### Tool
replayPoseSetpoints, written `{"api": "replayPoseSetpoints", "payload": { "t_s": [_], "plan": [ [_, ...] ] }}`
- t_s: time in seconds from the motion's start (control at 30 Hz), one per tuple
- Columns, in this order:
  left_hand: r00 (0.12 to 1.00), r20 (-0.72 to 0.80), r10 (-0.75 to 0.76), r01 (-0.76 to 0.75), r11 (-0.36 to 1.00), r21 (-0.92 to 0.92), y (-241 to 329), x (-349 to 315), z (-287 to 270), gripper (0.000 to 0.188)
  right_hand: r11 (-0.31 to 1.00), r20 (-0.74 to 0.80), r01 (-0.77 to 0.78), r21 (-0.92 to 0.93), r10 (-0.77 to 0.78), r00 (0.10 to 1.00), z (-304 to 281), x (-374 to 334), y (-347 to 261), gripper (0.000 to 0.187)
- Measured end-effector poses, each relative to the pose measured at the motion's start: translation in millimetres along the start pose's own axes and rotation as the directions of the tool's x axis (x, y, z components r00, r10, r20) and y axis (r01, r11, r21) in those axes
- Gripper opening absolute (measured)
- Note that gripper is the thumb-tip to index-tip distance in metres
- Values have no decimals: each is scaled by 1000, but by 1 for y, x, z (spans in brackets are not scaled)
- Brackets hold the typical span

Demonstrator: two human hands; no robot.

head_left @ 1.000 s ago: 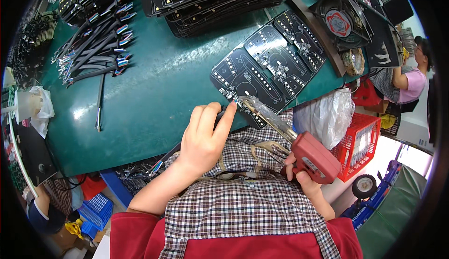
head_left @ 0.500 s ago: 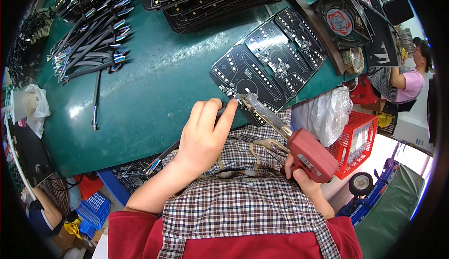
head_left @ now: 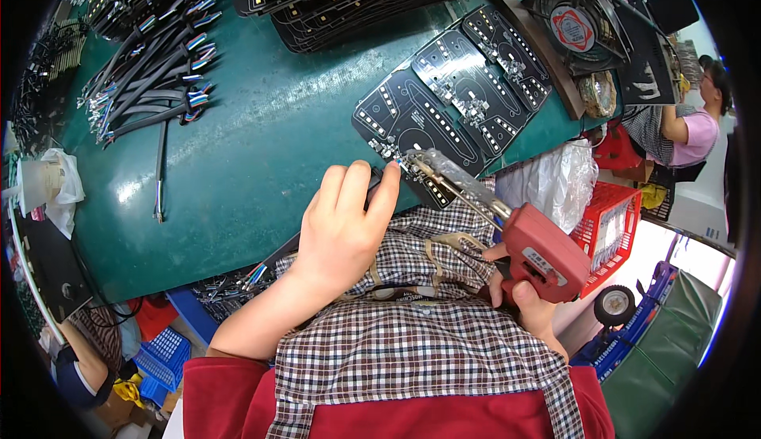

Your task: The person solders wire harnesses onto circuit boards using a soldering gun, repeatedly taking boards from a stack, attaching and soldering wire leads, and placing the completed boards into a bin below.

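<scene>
My left hand pinches a black cable, which runs back under the hand to loose coloured wire ends beyond the table edge. Its front end meets small parts on the nearest black circuit board; the exact contact is hidden by fingers. In my right hand is a red soldering gun, gripped by its handle. Its long tip points left to that same spot beside my left fingertips. Two more black circuit boards, a middle one and a far one, lie partly overlapped behind it.
Stacked black boards stand at the back. Bundled cables lie at left, with a single cable below them. A fan stands back right. A red crate is beside the table; another person sits beyond.
The soldering gun's body has shifted right and slightly up, and more of my right fingers show near its trigger. My left hand stays at the same board spot.
</scene>
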State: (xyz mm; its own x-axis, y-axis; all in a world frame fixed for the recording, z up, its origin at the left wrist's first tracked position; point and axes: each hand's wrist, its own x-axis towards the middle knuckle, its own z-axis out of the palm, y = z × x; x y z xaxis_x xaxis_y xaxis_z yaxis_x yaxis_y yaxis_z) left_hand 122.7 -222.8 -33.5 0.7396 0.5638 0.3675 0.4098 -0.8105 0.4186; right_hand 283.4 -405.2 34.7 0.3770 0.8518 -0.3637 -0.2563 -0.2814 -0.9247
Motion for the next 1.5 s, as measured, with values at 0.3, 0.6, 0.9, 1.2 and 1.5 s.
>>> {"api": "replayPoseSetpoints", "payload": {
  "t_s": [0.3, 0.6, 0.9, 1.2, 1.5],
  "plan": [
    [999, 39, -16, 18, 998, -53, -7, 8, -6, 40, 989, -152, 151, -4, -150, 977, -3, -7, 11, 63],
    [991, -5, -134, 133, 983, -125, 23, -6, 4, 38, 990, -28, 142, 21, -141, 990, -14, -14, 22, 63],
    [972, 197, -127, 168, 964, -206, 16, -1, -14, 44, 998, -9, 42, 44, -42, 999, -17, -24, 35, 81],
    [983, 164, 78, -81, 997, 9, 9, -3, -12, 47, 996, -17, 29, -83, -31, 999, -5, -18, 31, 67],
    [986, 129, 103, -126, 975, 184, 15, -3, -11, 44, 986, -87, 67, -151, -81, 993, 3, -21, 31, 57]
  ]
}}
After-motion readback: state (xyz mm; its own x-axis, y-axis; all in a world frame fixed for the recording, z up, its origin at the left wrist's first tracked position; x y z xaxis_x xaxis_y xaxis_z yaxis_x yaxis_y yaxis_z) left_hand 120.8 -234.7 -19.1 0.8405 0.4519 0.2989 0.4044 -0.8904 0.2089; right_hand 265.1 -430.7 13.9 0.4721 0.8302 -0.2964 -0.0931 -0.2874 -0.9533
